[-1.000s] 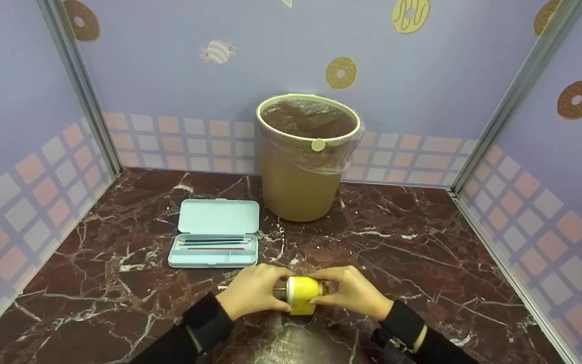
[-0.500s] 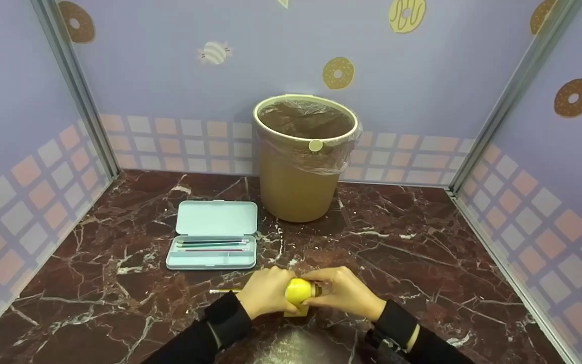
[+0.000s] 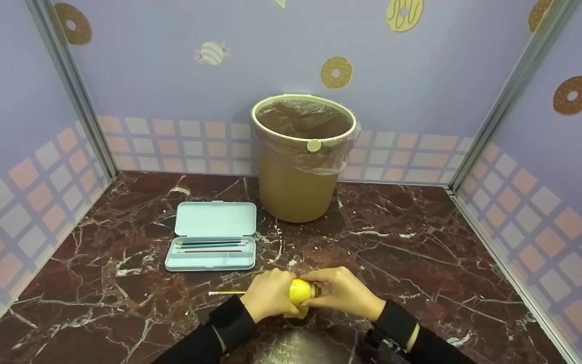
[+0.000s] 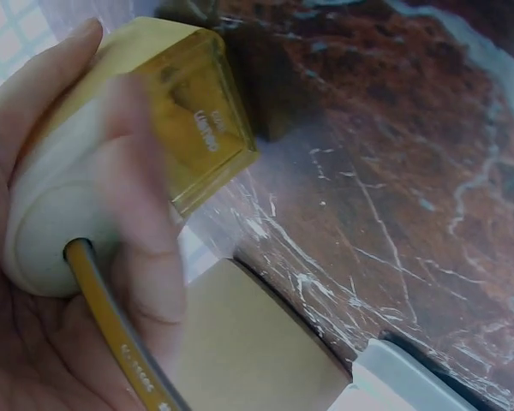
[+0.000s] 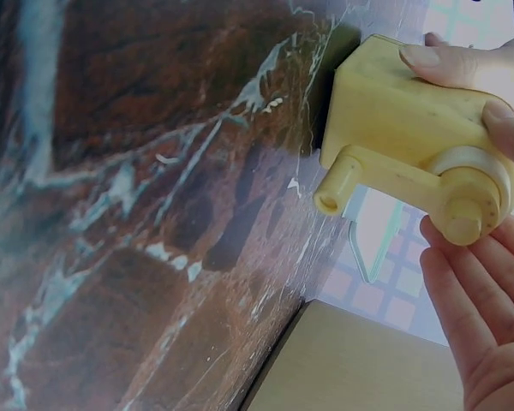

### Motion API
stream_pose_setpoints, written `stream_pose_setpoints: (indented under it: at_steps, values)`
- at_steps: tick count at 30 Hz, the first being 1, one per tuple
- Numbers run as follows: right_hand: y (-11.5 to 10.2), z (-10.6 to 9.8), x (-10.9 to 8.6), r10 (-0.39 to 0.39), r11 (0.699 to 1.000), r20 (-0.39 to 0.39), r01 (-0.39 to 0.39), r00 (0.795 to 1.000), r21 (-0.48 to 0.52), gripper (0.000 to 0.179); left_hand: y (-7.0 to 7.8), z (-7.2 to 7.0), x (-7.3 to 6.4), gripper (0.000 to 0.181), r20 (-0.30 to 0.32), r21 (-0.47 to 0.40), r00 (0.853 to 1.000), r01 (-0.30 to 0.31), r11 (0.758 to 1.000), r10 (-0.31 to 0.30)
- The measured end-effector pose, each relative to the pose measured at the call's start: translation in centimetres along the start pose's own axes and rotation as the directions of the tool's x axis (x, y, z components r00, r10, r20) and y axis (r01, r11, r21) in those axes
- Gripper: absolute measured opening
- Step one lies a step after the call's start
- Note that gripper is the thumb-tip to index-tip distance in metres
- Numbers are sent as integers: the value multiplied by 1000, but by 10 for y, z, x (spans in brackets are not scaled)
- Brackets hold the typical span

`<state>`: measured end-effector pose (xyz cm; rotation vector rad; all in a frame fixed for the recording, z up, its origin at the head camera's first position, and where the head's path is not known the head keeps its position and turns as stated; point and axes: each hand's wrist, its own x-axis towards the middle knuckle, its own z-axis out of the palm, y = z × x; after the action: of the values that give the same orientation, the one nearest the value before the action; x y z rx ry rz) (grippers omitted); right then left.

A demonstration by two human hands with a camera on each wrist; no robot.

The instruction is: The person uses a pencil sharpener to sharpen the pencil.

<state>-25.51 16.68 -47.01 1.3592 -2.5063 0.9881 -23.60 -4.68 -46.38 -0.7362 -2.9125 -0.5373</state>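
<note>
A yellow crank pencil sharpener (image 3: 299,291) is between the two hands, low over the table's front middle. My left hand (image 3: 269,294) grips its pale front end. A pencil (image 4: 116,330) is in the hole there, and its eraser end sticks out leftward past the hand in the head view. From the other side, my right hand (image 3: 344,293) holds the rear end, thumb on the body and fingers beside the crank hub. In the right wrist view the crank (image 5: 385,180) lies along the back. A clear amber drawer (image 4: 201,120) shows in the left wrist view.
Left of centre lies an open light blue pencil case (image 3: 216,219) with several pencils in it. Behind the hands stands a tan bin (image 3: 298,194) lined with a plastic bag. Patterned walls enclose the dark marbled tabletop (image 3: 412,263) on three sides.
My left hand has slid right and wrapped over the sharpener's front, and the pencil now shows more to its left. The sharpener has turned somewhat. My right hand stays at the rear end.
</note>
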Motion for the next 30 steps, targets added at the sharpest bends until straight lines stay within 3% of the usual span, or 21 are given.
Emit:
stream_pose_setpoints:
  at_steps: [15, 23, 30]
  values:
    - [-2, -1, -2, 28, 1000, 19, -28, 999, 12, 43, -4, 3, 0, 35, -1, -27, 1000, -3, 1000, 3]
    - [4, -9, -8, 103, 994, 59, -105, 993, 34, 52, -4, 4, 1, 42, -3, -8, 999, -35, 999, 35]
    - [16, -4, -20, 181, 983, 83, -182, 980, 5, 28, -4, 3, 0, 46, -3, -6, 999, -33, 999, 33]
